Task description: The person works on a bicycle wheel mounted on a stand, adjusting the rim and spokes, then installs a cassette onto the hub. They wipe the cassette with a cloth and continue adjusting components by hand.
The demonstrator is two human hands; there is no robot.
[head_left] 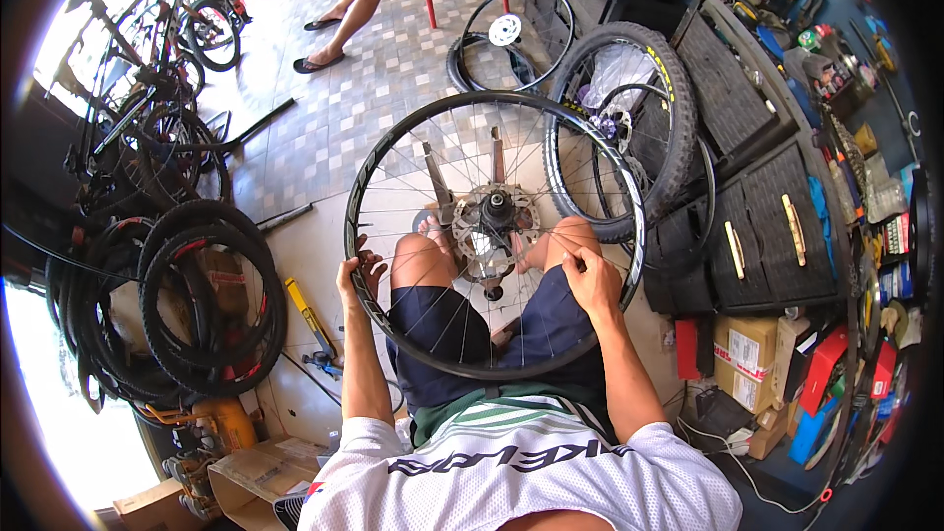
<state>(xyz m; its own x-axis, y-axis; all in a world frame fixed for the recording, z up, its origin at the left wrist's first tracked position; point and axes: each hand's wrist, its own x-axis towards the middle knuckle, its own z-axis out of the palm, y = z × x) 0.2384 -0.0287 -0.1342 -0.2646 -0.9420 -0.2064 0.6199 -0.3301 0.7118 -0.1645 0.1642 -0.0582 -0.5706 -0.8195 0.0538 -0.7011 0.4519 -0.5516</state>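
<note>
A bicycle wheel (370,150) without a tyre lies tilted over my lap, its black rim wide and its thin spokes spread round a dark hub (500,205) with a silver brake disc (465,221). Two upright metal arms (439,180) show through the spokes beyond the hub, like part of a stand. My left hand (360,276) is wrapped round the rim on the left side. My right hand (593,280) is at the spokes just inside the rim on the right, its fingers pinched together; what lies between them is too small to make out.
More wheels with a knobbly tyre (678,88) lean against drawers at the right. Loose tyres (211,295) are stacked at the left, near a yellow-handled tool (307,313) on the floor. Boxes (744,354) stand at right. Ahead, a person's legs (352,25) rest on the tiles.
</note>
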